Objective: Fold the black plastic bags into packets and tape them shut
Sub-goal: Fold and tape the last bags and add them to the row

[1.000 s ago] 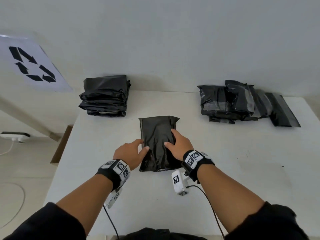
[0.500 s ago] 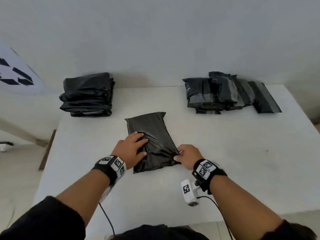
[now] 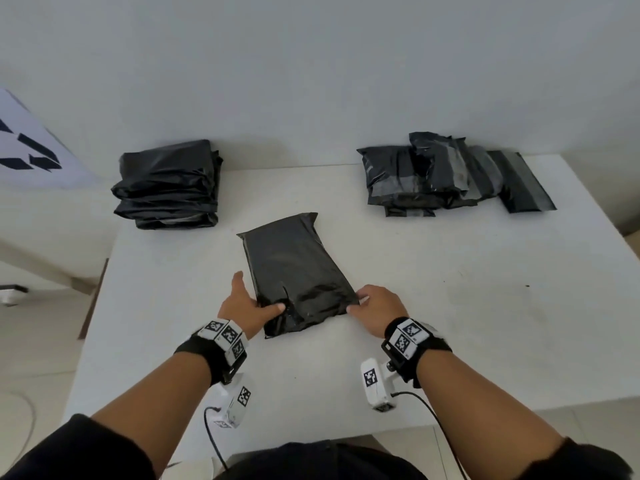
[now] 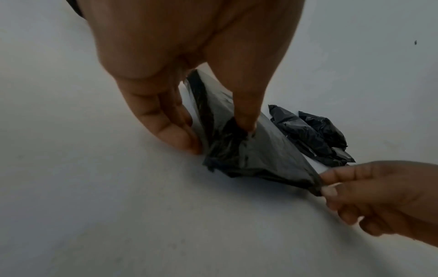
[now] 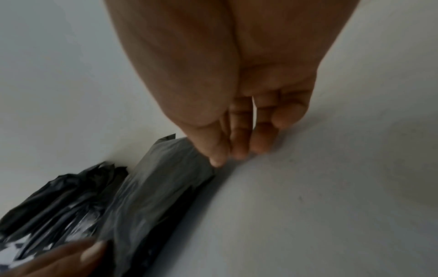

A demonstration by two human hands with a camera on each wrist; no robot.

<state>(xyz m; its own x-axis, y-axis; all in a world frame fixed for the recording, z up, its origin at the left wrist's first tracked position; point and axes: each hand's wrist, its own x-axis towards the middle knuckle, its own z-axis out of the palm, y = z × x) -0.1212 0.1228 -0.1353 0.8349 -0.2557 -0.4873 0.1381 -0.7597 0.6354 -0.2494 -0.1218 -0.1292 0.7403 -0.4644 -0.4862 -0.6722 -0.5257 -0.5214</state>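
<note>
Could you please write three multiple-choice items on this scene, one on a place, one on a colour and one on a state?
1. Where does the neat stack of bags stand on the table?
A. far left corner
B. near right corner
C. under the right hand

2. What colour is the bag between the hands?
A. white
B. black
C. blue

3. What is the right hand doing?
A. resting flat on the table, away from the bag
B. holding a roll of tape
C. pinching the bag's near right corner

Answers:
1 A, the head view shows the stack at the far left, with the looser pile at the far right.
2 B, it is dark and glossy in every view.
3 C, the left wrist view shows thumb and fingers closed on the corner, while the left hand holds the other side.
</note>
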